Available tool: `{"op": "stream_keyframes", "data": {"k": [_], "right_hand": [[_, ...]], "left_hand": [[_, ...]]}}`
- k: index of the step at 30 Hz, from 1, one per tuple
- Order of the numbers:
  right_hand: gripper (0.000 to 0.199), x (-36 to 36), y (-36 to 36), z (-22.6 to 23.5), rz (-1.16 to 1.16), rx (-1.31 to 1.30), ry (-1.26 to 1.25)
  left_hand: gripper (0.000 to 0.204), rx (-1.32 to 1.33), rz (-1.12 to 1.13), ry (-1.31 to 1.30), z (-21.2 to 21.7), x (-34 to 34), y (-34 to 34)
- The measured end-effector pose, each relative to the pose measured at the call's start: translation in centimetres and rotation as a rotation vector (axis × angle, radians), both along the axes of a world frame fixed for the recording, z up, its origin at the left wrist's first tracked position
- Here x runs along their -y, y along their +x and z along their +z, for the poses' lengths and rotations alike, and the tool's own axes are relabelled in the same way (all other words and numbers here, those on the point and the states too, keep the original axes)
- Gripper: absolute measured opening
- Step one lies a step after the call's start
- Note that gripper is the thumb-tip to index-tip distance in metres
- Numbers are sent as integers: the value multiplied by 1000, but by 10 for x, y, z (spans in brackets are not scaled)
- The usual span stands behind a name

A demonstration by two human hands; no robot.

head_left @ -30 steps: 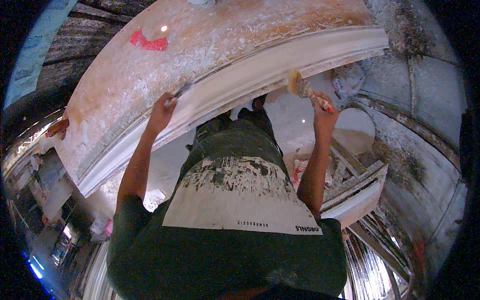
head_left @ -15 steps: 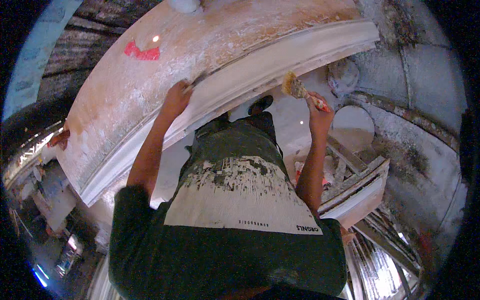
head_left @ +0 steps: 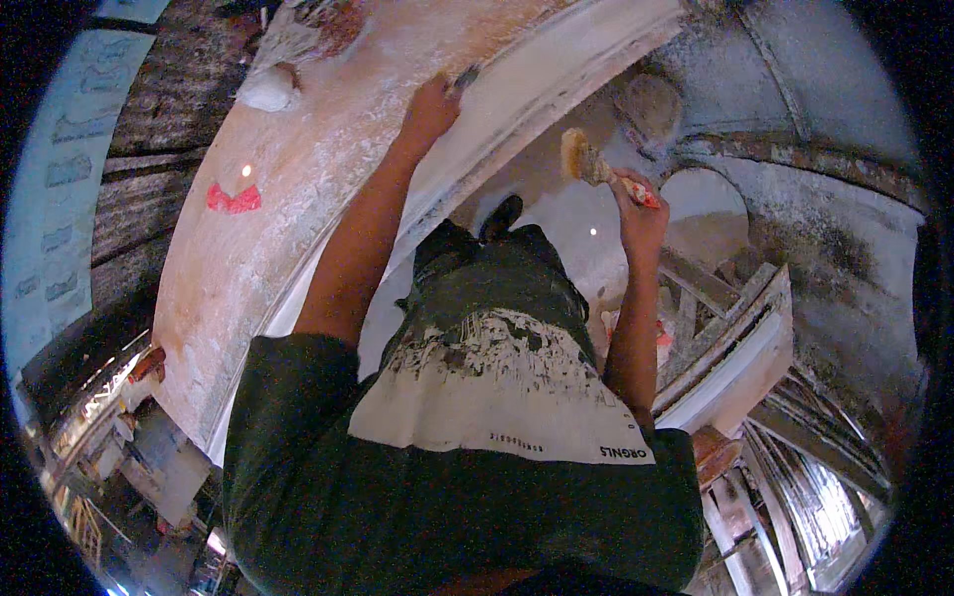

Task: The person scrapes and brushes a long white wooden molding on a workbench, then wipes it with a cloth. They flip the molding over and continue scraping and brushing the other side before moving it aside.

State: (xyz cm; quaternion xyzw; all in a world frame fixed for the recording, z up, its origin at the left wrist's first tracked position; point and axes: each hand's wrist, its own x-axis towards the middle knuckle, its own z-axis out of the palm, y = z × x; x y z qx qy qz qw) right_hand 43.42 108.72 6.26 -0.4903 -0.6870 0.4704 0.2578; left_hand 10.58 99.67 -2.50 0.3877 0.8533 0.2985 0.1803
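Observation:
My right hand [head_left: 644, 211] is closed round the handle of a wide paintbrush [head_left: 588, 164], whose pale yellowish bristles point up and left, off any surface. My left hand [head_left: 430, 111] reaches far forward over a white curved moulding [head_left: 447, 169]. Its fingers are closed on a small scraper-like tool [head_left: 465, 77] with a grey, flat end; most of it is hidden in the fist. The moulding runs along the near edge of a large curved tabletop [head_left: 328, 149], brownish and smeared with white.
A white lump [head_left: 270, 89] and a red patch [head_left: 235, 199] are on the tabletop. Right of me stand a round pale container [head_left: 704, 214] and a wooden frame piece [head_left: 730, 348] with a white edge. Long strips [head_left: 795, 497] lean at lower right.
My left hand has moved forward and right along the moulding with the small tool. My right hand still holds the brush in nearly the same place. The view has turned somewhat.

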Motion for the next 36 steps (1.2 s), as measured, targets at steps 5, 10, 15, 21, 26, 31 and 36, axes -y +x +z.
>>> {"op": "stream_keyframes", "data": {"k": [5, 10, 15, 21, 26, 31, 36], "right_hand": [[17, -26, 25, -3, -54, 29, 6], [17, -39, 65, -27, -146, 19, -69], [19, -57, 74, -46, -187, 33, -75], [18, -103, 28, -37, -112, -17, -114], [16, -160, -2, -18, -4, 76, -140], [16, -221, -30, 11, 82, 252, -65], [16, -268, -21, -1, 58, 178, -15]], "left_hand": [[32, -110, -143, -78, -2, -50, -14], [25, -195, -216, -136, 1, 159, -26], [20, -41, -167, -208, 47, 256, -13], [26, -97, -326, -111, 11, 32, -30], [26, -170, -419, -92, 0, -216, -17], [27, -143, -437, -48, -9, -333, -3], [24, -99, -370, -98, -17, -290, 4]]}}
